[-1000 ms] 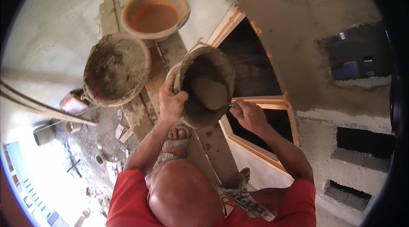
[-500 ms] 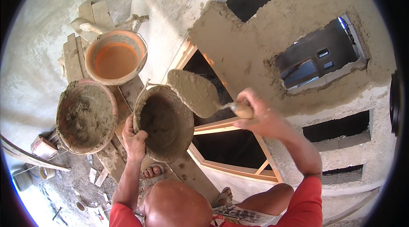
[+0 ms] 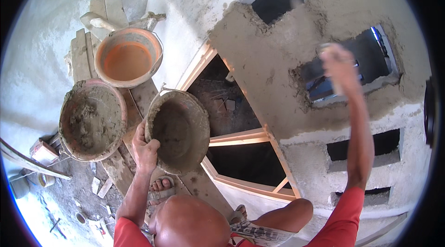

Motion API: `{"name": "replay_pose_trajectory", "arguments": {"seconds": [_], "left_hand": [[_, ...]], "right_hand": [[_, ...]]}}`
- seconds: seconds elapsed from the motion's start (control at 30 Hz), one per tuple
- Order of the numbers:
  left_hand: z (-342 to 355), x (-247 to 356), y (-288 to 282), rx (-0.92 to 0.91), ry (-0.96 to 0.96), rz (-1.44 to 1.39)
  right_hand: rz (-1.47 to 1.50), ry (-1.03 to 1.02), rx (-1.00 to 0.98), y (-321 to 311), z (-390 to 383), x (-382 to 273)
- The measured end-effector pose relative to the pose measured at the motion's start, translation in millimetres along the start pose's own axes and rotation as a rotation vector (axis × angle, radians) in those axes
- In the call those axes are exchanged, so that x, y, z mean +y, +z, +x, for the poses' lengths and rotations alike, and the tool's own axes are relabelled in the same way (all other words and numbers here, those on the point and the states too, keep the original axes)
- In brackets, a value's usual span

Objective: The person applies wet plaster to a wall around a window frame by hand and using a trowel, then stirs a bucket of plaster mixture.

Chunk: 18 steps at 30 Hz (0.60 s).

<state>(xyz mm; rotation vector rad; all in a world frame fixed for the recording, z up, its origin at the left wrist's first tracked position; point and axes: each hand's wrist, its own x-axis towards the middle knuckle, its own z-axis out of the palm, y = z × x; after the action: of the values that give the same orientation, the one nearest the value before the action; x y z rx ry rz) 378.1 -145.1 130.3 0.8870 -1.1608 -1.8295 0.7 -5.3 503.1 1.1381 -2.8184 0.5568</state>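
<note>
My left hand (image 3: 146,148) grips the rim of a mortar-crusted bucket (image 3: 200,147), tilted so its dark inside shows, with a little grey mortar at the bottom. My right hand (image 3: 340,68) is raised high at the right, closed and smeared by motion, in front of the plastered wall (image 3: 278,52) and its middle opening. It holds the trowel, whose wooden handle end (image 3: 330,47) shows only as a blur; the blade cannot be made out.
Left of my bucket stand a tub of wet mortar (image 3: 69,129) and an orange bucket (image 3: 155,64) with reddish-brown liquid. They rest on wooden planks (image 3: 81,59), where I stand in sandals. A wooden frame (image 3: 241,136) borders a dark opening; rubble (image 3: 104,186) lies below left.
My right hand has swung up and to the right with the trowel, from beside the bucket to before the wall opening. The mortar load on the blade no longer shows. My left hand keeps its grip.
</note>
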Motion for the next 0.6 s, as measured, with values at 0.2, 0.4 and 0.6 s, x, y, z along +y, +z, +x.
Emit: {"name": "replay_pose_trajectory", "arguments": {"seconds": [0.2, 0.4, 0.6], "left_hand": [[-0.7, 13.7, 6.3, -0.049, 0.035, -0.072], [-0.4, 20.1, 23.8, -0.077, 0.028, -0.059], [-6.8, 24.8, 33.5, -0.082, 0.053, 0.013]], "right_hand": [[-0.053, -0.048, 0.136, -33.0, -45.2, -42.1], [-0.2, -0.415, -0.499, 118.9, -120.5, 2.0], [-0.624, -0.651, -0.558, 219.7, -154.6, -19.1]]}}
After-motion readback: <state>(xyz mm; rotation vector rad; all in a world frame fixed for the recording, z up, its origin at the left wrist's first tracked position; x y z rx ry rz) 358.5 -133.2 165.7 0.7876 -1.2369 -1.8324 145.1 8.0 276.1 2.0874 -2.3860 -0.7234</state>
